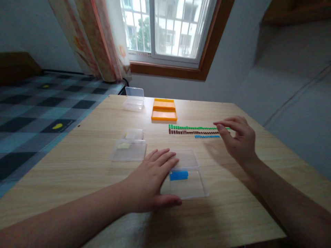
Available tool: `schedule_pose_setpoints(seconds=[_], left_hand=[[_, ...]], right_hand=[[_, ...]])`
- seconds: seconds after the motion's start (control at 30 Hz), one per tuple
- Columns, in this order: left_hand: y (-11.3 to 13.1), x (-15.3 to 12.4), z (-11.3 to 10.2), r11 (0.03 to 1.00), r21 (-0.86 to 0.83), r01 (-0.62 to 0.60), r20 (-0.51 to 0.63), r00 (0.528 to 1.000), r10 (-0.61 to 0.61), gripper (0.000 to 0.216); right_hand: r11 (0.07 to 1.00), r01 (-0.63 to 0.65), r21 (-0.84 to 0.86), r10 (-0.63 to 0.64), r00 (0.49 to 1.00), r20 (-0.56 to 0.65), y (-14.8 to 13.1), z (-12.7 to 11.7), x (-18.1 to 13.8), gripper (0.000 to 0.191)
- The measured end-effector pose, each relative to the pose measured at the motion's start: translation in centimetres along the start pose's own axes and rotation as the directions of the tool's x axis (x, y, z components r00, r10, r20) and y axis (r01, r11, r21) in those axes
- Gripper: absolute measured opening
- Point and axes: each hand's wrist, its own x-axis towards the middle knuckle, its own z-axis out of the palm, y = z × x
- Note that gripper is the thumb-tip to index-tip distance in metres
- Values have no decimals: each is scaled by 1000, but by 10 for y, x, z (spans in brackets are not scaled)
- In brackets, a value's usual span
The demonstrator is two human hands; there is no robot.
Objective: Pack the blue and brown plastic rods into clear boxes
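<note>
Bare forearms reach in from the near left and near right over a wood-grain tabletop [240, 213]. At the end of one, the left hand [152, 181] lies palm down with its fingers spread, over the left side of an opened clear plastic box [190, 188]. A small cluster of blue blocks [179, 175] sits at the far side of that box's near half. Left of it, another opened clear box [134, 155] holds a few pale yellow pieces [123, 146].

Farther right, the right hand [239, 139] is raised with thumb and index fingertips close together, a narrow pinch; whether anything is between them I cannot tell. It covers part of three lines of tiny blocks: a short blue row [207, 136] nearest, then a brown row [176, 132], then a green row [176, 127] farthest.

Beyond them stand a two-section orange tray [164, 115] and, to its left, a clear box with raised lid [134, 92]. A window [178, 27] lies past the far edge.
</note>
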Motion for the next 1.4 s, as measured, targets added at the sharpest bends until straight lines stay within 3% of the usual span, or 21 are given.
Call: schedule_pose_setpoints(seconds=[0.4, 1.07, 1.17, 1.27, 1.4], left_hand=[[1, -2, -2, 997, 64, -35, -68, 997, 39, 91], [-9, -5, 2, 979, 149, -140, -171, 971, 165, 86], [-7, -7, 1, 975, 167, -150, -234, 954, 186, 73], [-1, -12, -4, 968, 189, -167, -347, 910, 225, 47], [20, -12, -20, 962, 146, -232, -428, 862, 273, 25]], right_hand=[[994, -104, -38, 100, 990, -97, 29, 10, -1, 16], [989, -136, -54, 126, 980, -152, 39, 12, -1, 17], [990, -134, -47, 126, 981, -145, 40, 15, -3, 18], [990, -132, -40, 126, 983, -133, 38, 18, -5, 18], [995, -102, -12, 100, 989, -108, 31, 23, -7, 17]])
